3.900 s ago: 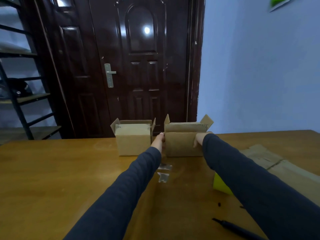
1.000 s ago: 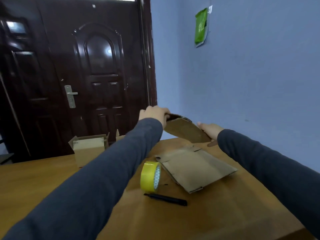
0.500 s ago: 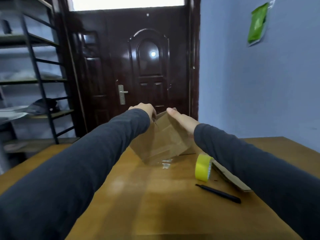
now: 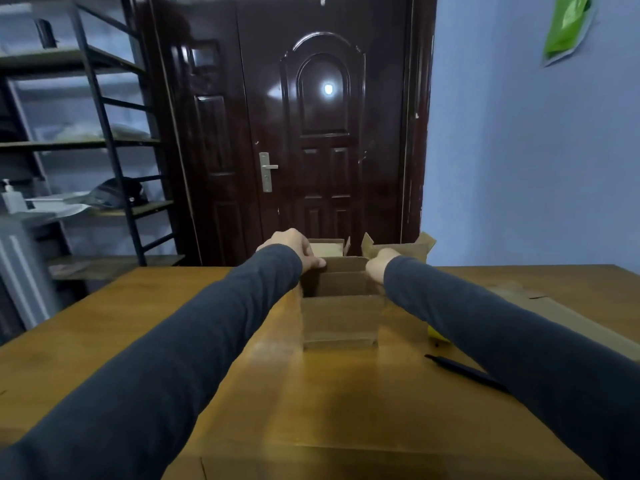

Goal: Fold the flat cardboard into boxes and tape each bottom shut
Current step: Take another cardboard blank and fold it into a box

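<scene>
box [image 4: 341, 317]: brown | table [image 4: 104, 327]: amber wood | sleeves [image 4: 194, 341]: dark grey | tape [image 4: 437, 335]: yellow

Straight ahead at twelve o'clock: glossy dark brown panelled door [image 4: 322, 133], with a silver lever handle [image 4: 266, 171] on its left side. At ten o'clock: black metal shelf rack [image 4: 104, 116]; bears a white pump bottle [image 4: 12, 199] and a dark cap [image 4: 114, 195] on its middle boards. At nine o'clock: white ribbed radiator [image 4: 20, 271], blurred. From one to three o'clock: plain blue wall [image 4: 519, 168], with a green packet [image 4: 566, 24] hung high at one o'clock. Below: brown wooden table [image 4: 104, 323]; at four o'clock on it, slim black pen-like tool [image 4: 464, 374], lying flat.
</scene>
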